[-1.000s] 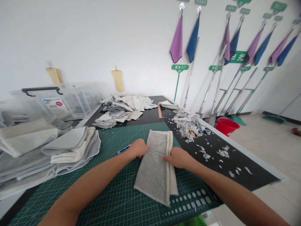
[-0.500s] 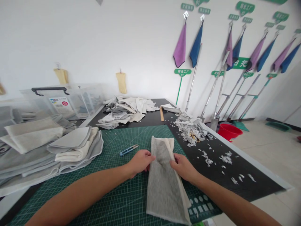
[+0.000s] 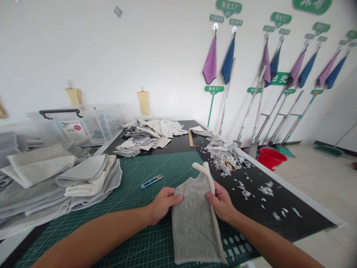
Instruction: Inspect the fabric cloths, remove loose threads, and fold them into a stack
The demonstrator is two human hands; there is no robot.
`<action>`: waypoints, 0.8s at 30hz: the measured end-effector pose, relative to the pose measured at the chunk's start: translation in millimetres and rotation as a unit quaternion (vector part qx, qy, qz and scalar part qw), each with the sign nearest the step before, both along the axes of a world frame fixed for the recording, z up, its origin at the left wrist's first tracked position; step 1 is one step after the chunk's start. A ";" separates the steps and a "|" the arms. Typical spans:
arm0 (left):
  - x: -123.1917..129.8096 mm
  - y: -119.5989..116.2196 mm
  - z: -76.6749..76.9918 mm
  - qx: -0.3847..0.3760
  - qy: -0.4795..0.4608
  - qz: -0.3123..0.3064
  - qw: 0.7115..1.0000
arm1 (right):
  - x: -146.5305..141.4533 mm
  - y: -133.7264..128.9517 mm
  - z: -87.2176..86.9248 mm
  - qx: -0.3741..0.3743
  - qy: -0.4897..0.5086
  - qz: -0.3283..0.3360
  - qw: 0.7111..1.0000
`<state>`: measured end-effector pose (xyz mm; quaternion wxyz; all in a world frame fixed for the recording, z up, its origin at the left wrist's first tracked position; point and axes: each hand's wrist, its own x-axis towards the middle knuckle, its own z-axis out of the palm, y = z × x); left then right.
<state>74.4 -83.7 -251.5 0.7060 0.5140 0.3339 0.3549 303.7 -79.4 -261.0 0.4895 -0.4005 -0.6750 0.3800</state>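
Both my hands grip a rectangular grey felt-like cloth above a green cutting mat. My left hand holds its left edge, and my right hand holds its right edge, with the fingers pressed against a cream border. At the top, a cream strip of the border curls away from the grey face. Blue-handled thread snips lie on the mat, left of and above my left hand. The cloth hides the mat beneath it.
Folded grey and cream cloths are stacked at the left, beside clear plastic storage boxes. Cloth offcuts lie on the far black table, and white scraps are heaped to the right. A red bucket stands on the floor.
The cream strip now curls apart from the cloth's top end, and the top of the cloth has come down between my hands. My hands remain on its sides.
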 end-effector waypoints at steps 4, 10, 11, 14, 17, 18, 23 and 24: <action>-0.2 -5.1 2.3 0.017 -0.041 0.011 0.999 | -0.2 -3.4 -0.1 0.031 0.025 0.005 0.999; -2.5 -3.6 4.9 0.057 -0.051 0.027 0.997 | 3.1 -6.0 2.0 0.030 0.028 0.045 0.998; -4.2 -2.5 6.9 0.070 -0.049 0.032 0.996 | 3.9 -6.5 4.3 0.032 0.025 0.048 0.998; -11.2 0.5 17.2 0.131 -0.036 0.059 0.989 | 4.7 -9.3 15.8 0.057 0.007 0.053 0.997; -16.9 0.3 32.0 0.210 -0.028 0.086 0.973 | 0.3 -13.7 31.2 0.119 -0.014 0.017 0.993; -17.7 -0.9 36.9 0.235 -0.026 0.094 0.967 | -2.4 -15.2 36.1 0.139 -0.017 -0.005 0.990; -15.9 -9.8 50.9 0.339 0.038 0.160 0.926 | -16.1 -19.2 52.2 0.167 -0.041 -0.145 0.974; -15.5 -10.9 50.9 0.357 0.057 0.172 0.916 | -17.5 -19.1 53.9 0.167 -0.047 -0.164 0.971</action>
